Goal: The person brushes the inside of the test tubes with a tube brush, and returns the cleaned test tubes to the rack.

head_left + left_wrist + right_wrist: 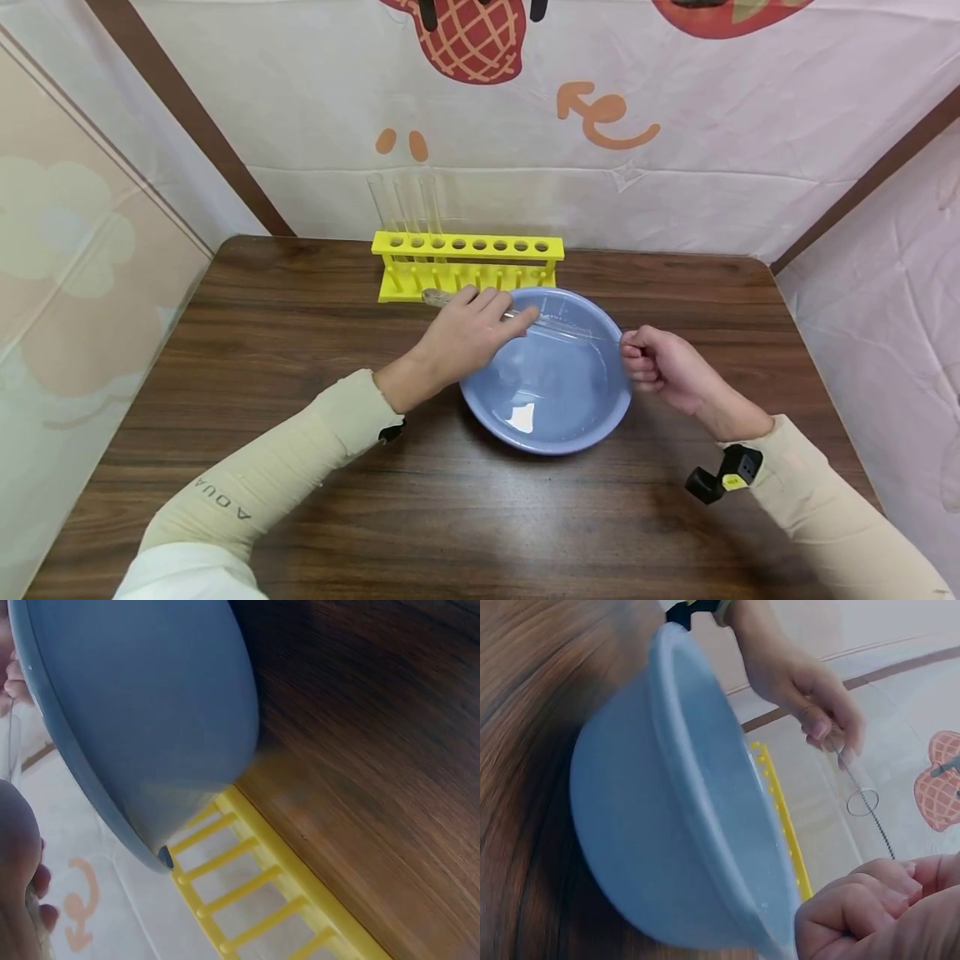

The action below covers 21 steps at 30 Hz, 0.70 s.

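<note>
In the head view, my left hand (pixel 471 335) grips a clear glass test tube (pixel 564 327), held slantwise above the blue basin (pixel 617 408). The tube's whitish end pokes out to the left of that hand. At the basin's right rim, my right hand (pixel 671 373) pinches a thin twisted-wire handle, likely of a test tube brush. From the right wrist view, this wire (pixel 879 829) runs from the right fist (pixel 870 900) through the round mouth of the tube toward the left hand (pixel 810 697). Bristles cannot be made out clearly.
Behind the basin stands a yellow test tube rack (pixel 468 245), with three clear test tubes (pixel 408 208) upright at its left end. The basin appears to hold water. A brown wooden table (pixel 525 533) lies beneath, with a printed cloth (pixel 712 167) behind.
</note>
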Motion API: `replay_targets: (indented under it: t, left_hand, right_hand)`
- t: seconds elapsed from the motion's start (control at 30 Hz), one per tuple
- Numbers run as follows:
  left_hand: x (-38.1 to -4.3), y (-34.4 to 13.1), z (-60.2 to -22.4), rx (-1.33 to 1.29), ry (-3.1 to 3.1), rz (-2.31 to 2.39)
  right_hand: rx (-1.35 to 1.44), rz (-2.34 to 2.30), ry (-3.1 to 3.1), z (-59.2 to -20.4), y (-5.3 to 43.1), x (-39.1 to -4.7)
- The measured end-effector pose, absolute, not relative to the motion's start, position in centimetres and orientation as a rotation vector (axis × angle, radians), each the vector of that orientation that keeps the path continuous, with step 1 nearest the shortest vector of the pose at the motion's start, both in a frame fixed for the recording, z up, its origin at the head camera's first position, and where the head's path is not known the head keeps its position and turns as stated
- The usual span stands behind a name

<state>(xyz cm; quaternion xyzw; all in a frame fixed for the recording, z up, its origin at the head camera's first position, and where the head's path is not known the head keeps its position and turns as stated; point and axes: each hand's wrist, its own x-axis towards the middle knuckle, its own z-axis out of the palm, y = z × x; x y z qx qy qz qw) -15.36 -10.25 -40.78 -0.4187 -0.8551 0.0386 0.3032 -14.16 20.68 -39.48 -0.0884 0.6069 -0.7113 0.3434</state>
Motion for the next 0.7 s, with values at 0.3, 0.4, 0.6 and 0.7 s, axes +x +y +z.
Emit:
replay_targets:
  t: [0.3,0.4,0.6,0.7]
  left_hand:
    - [-15.6,-10.7,-40.5,-1.12,-2.325,-0.023]
    - [-15.5,-11.0,-40.3,-1.117,-2.329,-0.067]
    - [-15.5,-11.3,-40.2,-1.117,-2.367,-0.096]
    - [-15.7,-11.8,-40.1,-1.1,-2.399,-0.081]
  right_hand:
    - [-0.485,-1.893,1.879,-40.3,21.1,-13.6]
    - [-0.637,-1.838,2.025,-40.7,21.4,-13.8]
    - [-0.861,-1.65,2.402,-41.3,22.5,-14.2]
    - [-0.96,-1.555,2.607,-41.6,23.1,-14.2]
